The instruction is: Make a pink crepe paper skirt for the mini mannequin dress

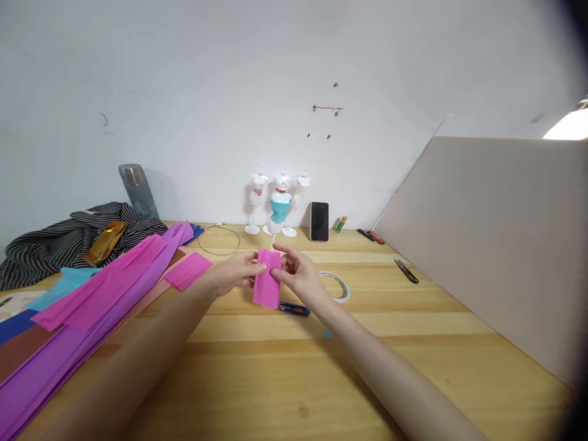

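Note:
A piece of bright pink crepe paper (265, 288) hangs upright between my two hands over the table. My left hand (234, 272) pinches its left side, thumb in front and fingers behind. Gripping the upper right side is my right hand (298, 272), with its thumb pressed on the front and the index finger near the top. A thin white stem (274, 240) shows just above the paper; I cannot tell what it belongs to. Blue thread snips (294, 309) lie just below the paper. Right of my right hand is a white roll of tape (346, 289).
Small white dress forms (280, 202) stand by the wall, one wrapped in turquoise. Nearby are a phone (320, 222), a green spool (340, 224) and black snips (407, 271). Coloured paper (110, 288), striped cloth (50, 236) and a flask (139, 191) fill the left.

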{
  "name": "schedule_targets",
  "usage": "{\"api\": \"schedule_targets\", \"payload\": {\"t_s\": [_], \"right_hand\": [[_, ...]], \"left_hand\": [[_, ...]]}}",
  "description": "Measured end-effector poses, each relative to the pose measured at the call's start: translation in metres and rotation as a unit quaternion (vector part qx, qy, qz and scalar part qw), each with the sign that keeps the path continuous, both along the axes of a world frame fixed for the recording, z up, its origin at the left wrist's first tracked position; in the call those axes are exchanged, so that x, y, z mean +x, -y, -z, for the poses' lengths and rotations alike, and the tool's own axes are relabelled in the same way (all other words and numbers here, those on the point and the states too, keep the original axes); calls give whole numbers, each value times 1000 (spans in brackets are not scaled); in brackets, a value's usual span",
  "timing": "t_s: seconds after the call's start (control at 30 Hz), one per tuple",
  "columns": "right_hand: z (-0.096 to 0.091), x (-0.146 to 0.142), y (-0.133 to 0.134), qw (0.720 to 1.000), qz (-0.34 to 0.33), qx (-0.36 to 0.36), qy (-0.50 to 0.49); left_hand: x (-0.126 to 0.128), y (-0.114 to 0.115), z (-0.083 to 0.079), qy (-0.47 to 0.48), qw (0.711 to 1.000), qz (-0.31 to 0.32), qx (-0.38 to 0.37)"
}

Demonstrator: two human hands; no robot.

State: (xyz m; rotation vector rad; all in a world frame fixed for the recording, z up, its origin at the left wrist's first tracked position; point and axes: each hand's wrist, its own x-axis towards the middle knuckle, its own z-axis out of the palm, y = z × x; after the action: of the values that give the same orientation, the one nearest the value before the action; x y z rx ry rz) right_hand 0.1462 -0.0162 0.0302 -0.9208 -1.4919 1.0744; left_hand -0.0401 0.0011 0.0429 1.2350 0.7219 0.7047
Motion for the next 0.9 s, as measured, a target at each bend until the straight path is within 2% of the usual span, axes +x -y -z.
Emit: {"api": "schedule_targets", "payload": {"t_s": [0.1, 0.27, 0.47, 0.67, 0.9], "right_hand": [[10, 3, -8, 997, 34, 28, 71], [16, 9, -17, 994, 37, -22, 98], [1, 11, -13, 996, 12, -68, 51], [-5, 11, -12, 997, 14, -76, 13], [-12, 11, -7, 996, -16, -80, -25]], "left_hand": [[9, 2, 15, -15, 1000, 1, -5], [18, 1, 35, 36, 998, -45, -40], [11, -5, 29, 86, 994, -59, -43], [5, -11, 28, 113, 991, -61, -44], [6, -13, 30, 146, 984, -85, -60]]}}
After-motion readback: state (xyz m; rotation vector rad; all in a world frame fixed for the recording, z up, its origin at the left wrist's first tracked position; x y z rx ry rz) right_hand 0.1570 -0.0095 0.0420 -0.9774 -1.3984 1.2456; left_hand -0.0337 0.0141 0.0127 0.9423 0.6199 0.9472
